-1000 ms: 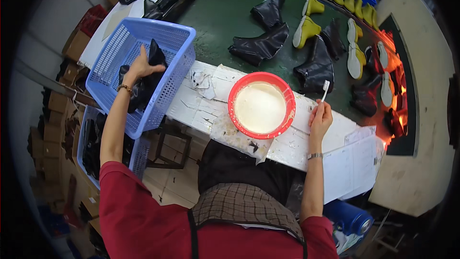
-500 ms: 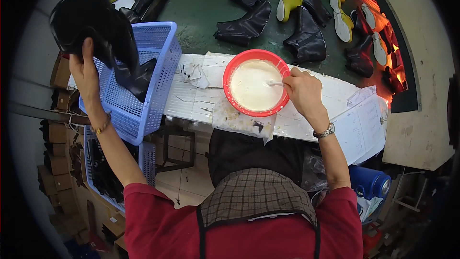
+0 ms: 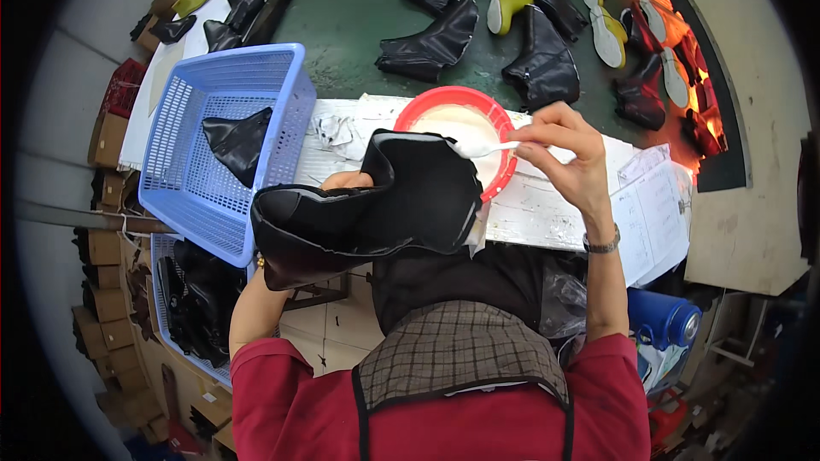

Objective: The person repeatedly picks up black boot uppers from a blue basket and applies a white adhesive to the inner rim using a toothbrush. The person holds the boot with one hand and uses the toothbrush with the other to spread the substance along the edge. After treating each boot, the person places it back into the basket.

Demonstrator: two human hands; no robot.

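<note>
While left hand (image 3: 346,181) grips boot (image 3: 367,209), brush (image 3: 478,148) raised

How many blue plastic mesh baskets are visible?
2. One blue plastic mesh basket stands on the table's left end, holding a black boot piece. A second basket sits below it, partly hidden; more may be hidden.

- The black boot upper (image 3: 367,213) fills the space between the hands.
- The red bowl (image 3: 495,183) crowds the right hand (image 3: 564,149) from the left.
- The blue basket (image 3: 171,162) walls off the left hand's (image 3: 346,181) outer side.
</note>
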